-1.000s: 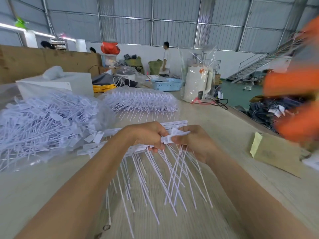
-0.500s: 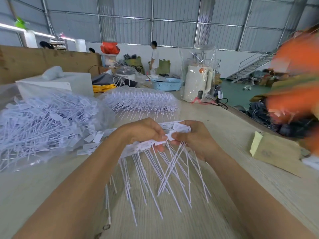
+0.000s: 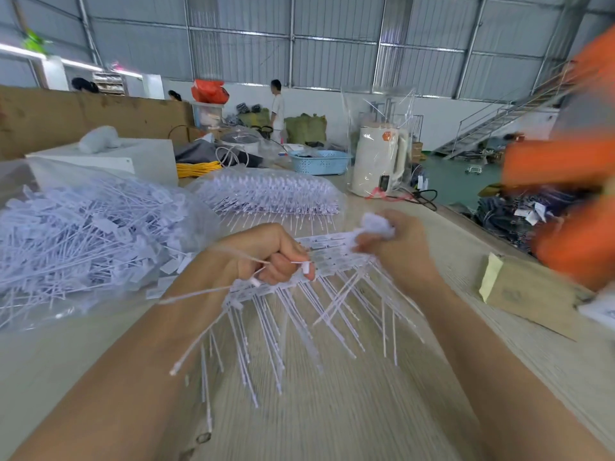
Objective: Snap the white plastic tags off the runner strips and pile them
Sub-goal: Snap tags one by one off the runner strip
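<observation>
The runner strip (image 3: 319, 271) is being gripped in the curled fingers (image 3: 283, 264) of the left hand (image 3: 263, 257), and a blurred white clump, probably tags, is being pinched in the right hand (image 3: 392, 247). It is being held just above the worktop (image 3: 332, 410), apparently to brace it for snapping, while loose tags (image 3: 86, 234) are being piled at the left.

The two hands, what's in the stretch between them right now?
In the head view, the strip of white tags spans from the left hand to the right hand, its thin tails hanging down.
</observation>
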